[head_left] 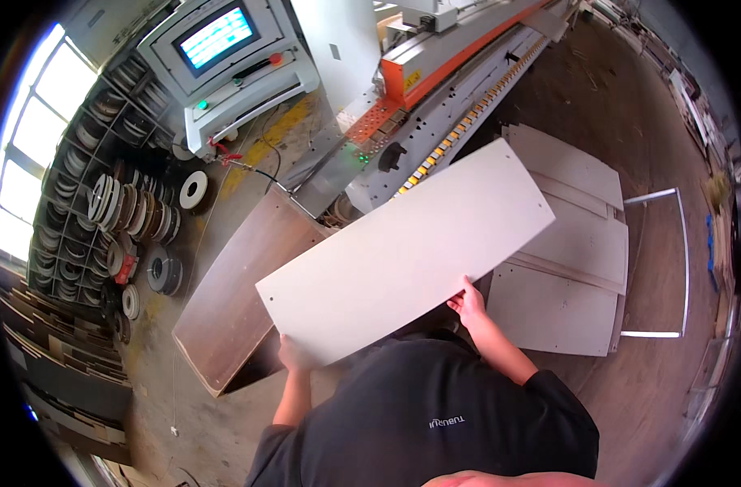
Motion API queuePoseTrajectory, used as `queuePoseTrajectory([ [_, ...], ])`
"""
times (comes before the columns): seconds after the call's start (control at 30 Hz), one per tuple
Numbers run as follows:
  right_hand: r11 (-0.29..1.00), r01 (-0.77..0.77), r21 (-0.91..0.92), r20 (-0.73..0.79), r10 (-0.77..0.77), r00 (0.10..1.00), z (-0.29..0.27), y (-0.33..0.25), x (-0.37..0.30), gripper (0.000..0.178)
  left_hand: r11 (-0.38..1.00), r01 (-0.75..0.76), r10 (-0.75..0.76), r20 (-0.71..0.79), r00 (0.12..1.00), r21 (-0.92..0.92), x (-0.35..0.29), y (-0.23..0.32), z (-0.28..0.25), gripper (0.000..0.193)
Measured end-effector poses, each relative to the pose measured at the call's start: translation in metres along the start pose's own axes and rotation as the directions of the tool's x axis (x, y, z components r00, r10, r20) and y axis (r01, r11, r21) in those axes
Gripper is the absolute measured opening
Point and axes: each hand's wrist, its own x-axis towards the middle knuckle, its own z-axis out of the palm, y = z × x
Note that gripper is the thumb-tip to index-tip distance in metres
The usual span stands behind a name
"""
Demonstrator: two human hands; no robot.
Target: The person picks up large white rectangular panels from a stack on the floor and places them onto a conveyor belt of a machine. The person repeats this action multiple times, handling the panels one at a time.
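A long off-white board [403, 252] with small dark holes near its ends is held up in front of me, slanting from lower left to upper right. My left hand [293, 355] grips its near left corner, somewhat blurred, with the fingers hidden beneath. On the near long edge, right of the middle, my right hand [468, 302] pinches the board, thumb on top. The board's left part overhangs a brown wooden table [244, 280]. Its far edge lies in front of the edge banding machine [395, 146].
A stack of off-white boards [557, 304] lies to the right, beside a white metal frame [683, 268]. A control panel with a lit screen [216, 39] stands at the far left. Racks of edging rolls [135, 207] and stacked dark panels [58, 357] line the left side.
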Motion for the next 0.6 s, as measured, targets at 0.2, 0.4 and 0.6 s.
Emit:
queuePoseTrajectory([
  [0.2,0.967,-0.01,-0.255,0.157,0.051,0.986,0.107,0.026,0.015,0.038,0.788,0.286,-0.234,0.165,0.958,-0.544,0.07,-0.05,-0.103,0.035],
  [0.4,0.575,0.247,-0.78,0.333,0.047,0.942,0.167,0.033,0.032,0.044,0.905,0.292,-0.361,0.195,0.912,0.311,0.067,-0.05,-0.204,0.057],
  [0.6,0.197,0.419,-0.886,0.42,-0.035,0.907,0.23,0.008,0.031,0.046,0.935,0.242,-0.239,-0.044,0.97,0.259,0.061,-0.039,-0.184,0.059],
])
